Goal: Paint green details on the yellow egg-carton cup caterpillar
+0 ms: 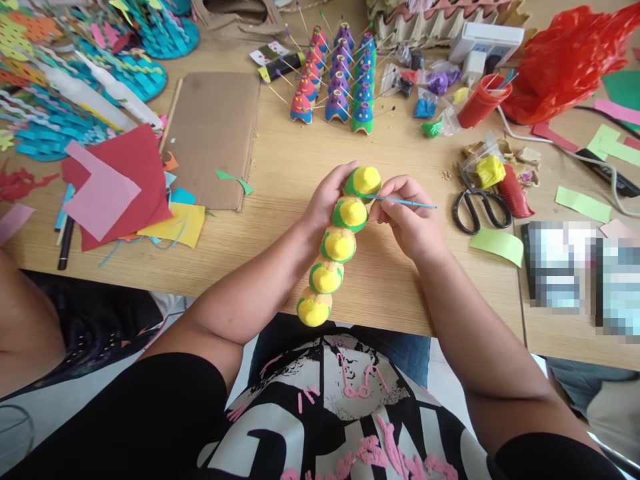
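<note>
A strip of egg carton cups [340, 245] with yellow tops and green clay-like patches hangs tilted above the table, its near end toward my body. My left hand [333, 193] is wrapped round the far end from the left side. In my right hand [407, 217] a thin blue stick [407, 202] is pinched, its left tip touching the green area between the two farthest cups. Beyond them stand three finished-looking painted egg carton strips [337, 80] in red, purple and blue, with pins stuck in them.
Black-handled scissors [480, 200], yellow clay [490, 171] and a red cup [484, 101] are to the right. Cardboard [215, 140], red paper [125, 200] and glue bottles [85, 90] lie left. A red plastic bag [565, 60] sits far right. Another person's arm [25, 320] is at the left.
</note>
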### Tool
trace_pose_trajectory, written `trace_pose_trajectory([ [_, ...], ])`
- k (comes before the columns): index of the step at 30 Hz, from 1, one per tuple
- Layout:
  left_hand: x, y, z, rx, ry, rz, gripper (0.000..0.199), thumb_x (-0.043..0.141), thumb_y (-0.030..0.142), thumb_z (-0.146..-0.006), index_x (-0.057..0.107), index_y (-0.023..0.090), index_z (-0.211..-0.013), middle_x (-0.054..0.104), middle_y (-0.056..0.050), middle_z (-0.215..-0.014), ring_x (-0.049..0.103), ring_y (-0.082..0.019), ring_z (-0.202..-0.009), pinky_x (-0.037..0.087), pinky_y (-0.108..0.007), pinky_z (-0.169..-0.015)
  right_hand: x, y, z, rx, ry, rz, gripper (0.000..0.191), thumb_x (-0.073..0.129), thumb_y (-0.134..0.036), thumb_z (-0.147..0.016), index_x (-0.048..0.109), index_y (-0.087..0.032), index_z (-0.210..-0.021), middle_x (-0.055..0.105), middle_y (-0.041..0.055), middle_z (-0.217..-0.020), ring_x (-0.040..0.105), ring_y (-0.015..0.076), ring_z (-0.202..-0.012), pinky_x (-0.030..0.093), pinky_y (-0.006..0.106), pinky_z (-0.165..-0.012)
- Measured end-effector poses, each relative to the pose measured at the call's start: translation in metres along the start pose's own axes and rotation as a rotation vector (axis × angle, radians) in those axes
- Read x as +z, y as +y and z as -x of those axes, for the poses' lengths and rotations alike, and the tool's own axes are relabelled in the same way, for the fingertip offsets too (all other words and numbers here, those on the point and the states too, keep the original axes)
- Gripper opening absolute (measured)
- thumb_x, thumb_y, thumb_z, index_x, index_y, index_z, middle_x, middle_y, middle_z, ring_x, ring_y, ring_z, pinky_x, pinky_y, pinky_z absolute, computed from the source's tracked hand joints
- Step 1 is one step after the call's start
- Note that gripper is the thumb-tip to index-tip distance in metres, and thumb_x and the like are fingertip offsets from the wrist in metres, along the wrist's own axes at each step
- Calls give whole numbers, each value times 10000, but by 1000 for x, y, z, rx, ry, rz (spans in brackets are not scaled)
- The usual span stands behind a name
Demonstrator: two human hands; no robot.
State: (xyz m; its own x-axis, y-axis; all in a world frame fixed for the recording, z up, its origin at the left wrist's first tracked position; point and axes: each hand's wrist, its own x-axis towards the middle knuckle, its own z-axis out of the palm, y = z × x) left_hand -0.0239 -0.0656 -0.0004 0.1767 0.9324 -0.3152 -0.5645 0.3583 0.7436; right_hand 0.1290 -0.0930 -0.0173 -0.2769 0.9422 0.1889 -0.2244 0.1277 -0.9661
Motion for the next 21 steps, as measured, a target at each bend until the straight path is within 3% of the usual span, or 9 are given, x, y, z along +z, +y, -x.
trace_pose_trajectory([
  [4, -6, -5, -4, 9, -111, 106, 559, 744, 637, -928, 505, 253, -600, 487, 29, -553, 433, -128, -555, 357, -317, -594, -1, 3, -2, -34, 68, 68, 421, 829, -616, -862, 595, -271, -918, 642, -48, -720, 581, 113, -636, 488, 278, -608],
  [9, -9, -8, -5, 8, -79, 105, 570, 836, 644, -840, 520, 233, -601, 454, 42, -544, 395, -95, -522, 358, -292, -552, -4, 5, 0, -145, 137, 208, 415, 803, -616, -891, 586, -265, -855, 623, -27, -775, 571, 128, -701, 508, 310, -666],
  [13, -7, -5, -3, 10, -81, 143, 513, 818, 533, -911, 510, 225, -640, 470, 48, -571, 421, -82, -528, 398, -256, -544, -6, 5, 1, -320, 145, 397, 329, 756, -560, -947, 615, -275, -860, 604, -5, -833, 555, 156, -738, 504, 351, -685],
  [17, -6, -6, -4, -5, -57, 156, 475, 761, 496, -969, 523, 218, -665, 513, 45, -604, 493, -91, -539, 443, -260, -558, -7, 4, 1, -519, 126, 627, 182, 718, -382, -989, 633, -276, -868, 618, 16, -855, 587, 189, -809, 517, 391, -731],
  [21, -9, -7, -6, -47, -7, 150, 460, 806, 521, -921, 539, 241, -671, 532, 41, -597, 527, -125, -543, 507, -330, -618, -9, 5, 2, -523, 162, 770, 151, 695, -386, -996, 662, -275, -900, 649, 44, -922, 639, 228, -911, 584, 466, -852],
])
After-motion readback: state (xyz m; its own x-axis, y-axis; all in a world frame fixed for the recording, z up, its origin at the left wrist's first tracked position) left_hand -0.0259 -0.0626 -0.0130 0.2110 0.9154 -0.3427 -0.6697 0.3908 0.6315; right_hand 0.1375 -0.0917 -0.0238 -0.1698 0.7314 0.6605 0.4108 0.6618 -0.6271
